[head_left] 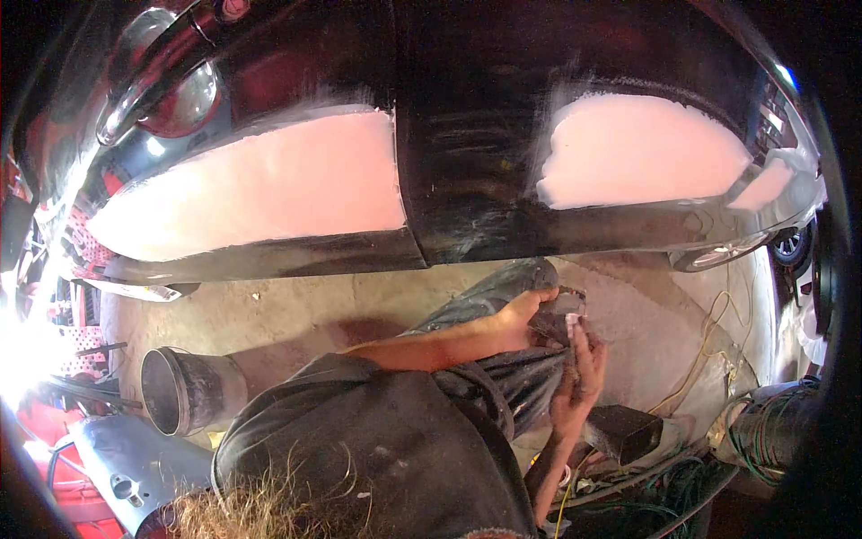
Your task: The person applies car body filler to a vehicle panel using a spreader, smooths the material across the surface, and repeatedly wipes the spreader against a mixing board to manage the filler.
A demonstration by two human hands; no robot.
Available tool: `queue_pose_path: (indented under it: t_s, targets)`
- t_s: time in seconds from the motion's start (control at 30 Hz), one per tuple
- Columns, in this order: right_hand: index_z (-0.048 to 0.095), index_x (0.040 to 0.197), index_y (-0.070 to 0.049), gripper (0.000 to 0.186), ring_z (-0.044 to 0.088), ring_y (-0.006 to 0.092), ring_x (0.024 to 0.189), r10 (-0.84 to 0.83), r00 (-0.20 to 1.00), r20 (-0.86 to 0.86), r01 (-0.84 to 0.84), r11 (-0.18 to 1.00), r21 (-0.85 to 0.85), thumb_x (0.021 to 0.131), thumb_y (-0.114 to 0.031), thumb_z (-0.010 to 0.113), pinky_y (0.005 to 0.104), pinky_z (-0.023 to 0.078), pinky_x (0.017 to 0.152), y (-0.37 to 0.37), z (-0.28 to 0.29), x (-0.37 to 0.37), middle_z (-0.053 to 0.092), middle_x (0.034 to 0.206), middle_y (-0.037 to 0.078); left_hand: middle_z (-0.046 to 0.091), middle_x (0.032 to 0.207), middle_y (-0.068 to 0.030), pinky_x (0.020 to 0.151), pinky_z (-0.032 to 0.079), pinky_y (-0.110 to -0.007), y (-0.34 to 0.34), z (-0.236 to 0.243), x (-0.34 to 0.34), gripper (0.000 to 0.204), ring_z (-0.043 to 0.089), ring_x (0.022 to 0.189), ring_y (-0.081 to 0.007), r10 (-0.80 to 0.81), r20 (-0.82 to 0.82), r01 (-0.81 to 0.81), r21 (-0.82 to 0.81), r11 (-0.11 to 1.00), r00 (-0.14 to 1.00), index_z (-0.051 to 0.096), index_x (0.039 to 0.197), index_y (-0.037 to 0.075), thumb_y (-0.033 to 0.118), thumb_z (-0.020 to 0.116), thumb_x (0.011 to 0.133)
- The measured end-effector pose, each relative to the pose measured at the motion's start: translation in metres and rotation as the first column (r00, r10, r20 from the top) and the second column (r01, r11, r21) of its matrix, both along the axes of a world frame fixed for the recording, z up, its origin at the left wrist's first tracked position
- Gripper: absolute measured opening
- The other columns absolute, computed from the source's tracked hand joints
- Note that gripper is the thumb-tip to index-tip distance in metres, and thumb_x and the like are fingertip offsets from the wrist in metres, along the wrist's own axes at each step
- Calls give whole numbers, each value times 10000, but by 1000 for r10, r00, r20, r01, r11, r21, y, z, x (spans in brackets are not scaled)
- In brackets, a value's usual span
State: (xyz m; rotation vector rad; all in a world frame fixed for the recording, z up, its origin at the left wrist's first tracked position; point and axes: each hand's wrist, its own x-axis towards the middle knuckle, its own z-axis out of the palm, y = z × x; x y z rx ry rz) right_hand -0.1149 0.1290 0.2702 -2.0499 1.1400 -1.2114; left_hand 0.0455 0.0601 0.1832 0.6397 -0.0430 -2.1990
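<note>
In the head view, my left hand (532, 307) is closed around a small dark object (567, 296) with a thin edge; its kind is unclear. Close beside it, my right hand (585, 364) is raised, its fingers bent together at the object. A whitish patch shows at those fingertips, and I cannot make out what they pinch. Both hands are over my bent knee, in dark trousers (489, 292). Ahead stands a dark car body panel (467, 180) with a large smooth pinkish filler patch (287, 184) on the left and a smaller pinkish patch (642, 153) on the right.
A dark bucket (171, 391) lies tipped on the concrete floor (296, 305) at left. A black box (624, 433) sits behind my right hand. Yellow cord (709, 337) and coiled green wires (763, 440) lie at right. A grey-blue panel (117, 467) is at lower left.
</note>
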Motion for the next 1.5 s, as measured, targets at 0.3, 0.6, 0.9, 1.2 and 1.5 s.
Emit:
queue_pose_path:
  t_s: [0.3,0.6,0.9,1.2,1.5]
  targets:
    - [744,1255,-159,613,593,406,1258,-115,957,-268,121,993,6,714,76,576,526,382,1162,18,8,-37,617,1363,198,693,1210,-144,966,533,-514,26,60,-6,395,688,1060,-307,26,281,49,-255,966,959,604,1280,26,341,522,1055]
    - [672,1243,-47,325,670,283,1065,-497,817,292,295,795,530,937,18,585,409,544,936,13,-77,-90,669,1205,133,688,1263,-133,1007,531,-494,3,36,-1,478,674,1139,-285,-171,-184,171,-20,985,968,584,1368,28,378,552,1044]
    - [592,1257,-23,282,663,242,996,-547,674,496,-34,649,760,990,-113,606,399,543,894,41,-261,-82,674,1136,86,689,1245,-55,1028,499,-443,34,25,0,435,650,1144,-216,-209,-117,223,128,966,971,612,1355,94,375,617,1023]
    - [558,1398,-53,518,605,292,1205,-799,262,541,-368,436,821,948,-300,624,476,460,1076,45,-252,-71,626,1339,93,728,1130,-48,938,536,-471,34,28,-2,383,692,1005,-235,-106,-15,107,180,978,994,686,1231,111,418,630,1008]
    - [500,1453,-6,510,546,313,1315,-559,621,549,-206,560,803,1018,-271,519,466,403,1154,51,-331,-78,578,1427,149,691,1237,-81,1001,519,-483,39,7,-1,431,664,1123,-261,-118,-19,119,80,990,993,629,1313,79,387,629,1012]
